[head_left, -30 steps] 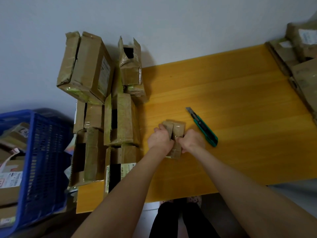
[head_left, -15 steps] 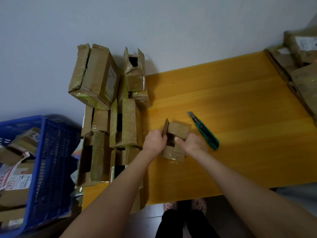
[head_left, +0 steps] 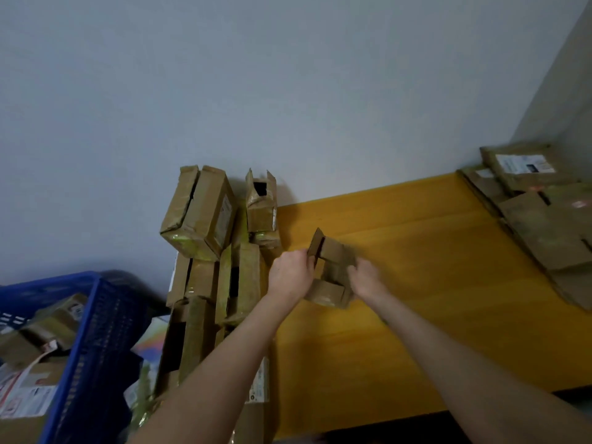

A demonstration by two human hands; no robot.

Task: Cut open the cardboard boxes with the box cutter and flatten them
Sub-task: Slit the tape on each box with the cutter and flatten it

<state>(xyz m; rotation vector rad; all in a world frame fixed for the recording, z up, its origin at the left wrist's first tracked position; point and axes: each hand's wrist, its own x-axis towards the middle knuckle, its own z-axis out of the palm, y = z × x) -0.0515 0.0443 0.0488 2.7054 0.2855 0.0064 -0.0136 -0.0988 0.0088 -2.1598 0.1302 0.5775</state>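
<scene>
A small brown cardboard box with its flaps spread open is held above the yellow wooden table. My left hand grips the box's left flap and side. My right hand grips its right side. The picture is blurred by motion. The green box cutter does not show; my right hand and forearm cover the spot where it lay.
A heap of taped cardboard boxes is stacked at the table's left end against the grey wall. Flattened boxes lie at the right end. A blue plastic crate with more parcels stands at the lower left.
Both hands have lifted the small box off the table and pulled its flaps apart. The camera has tilted up, so the table sits lower in view. The box cutter has dropped out of sight.
</scene>
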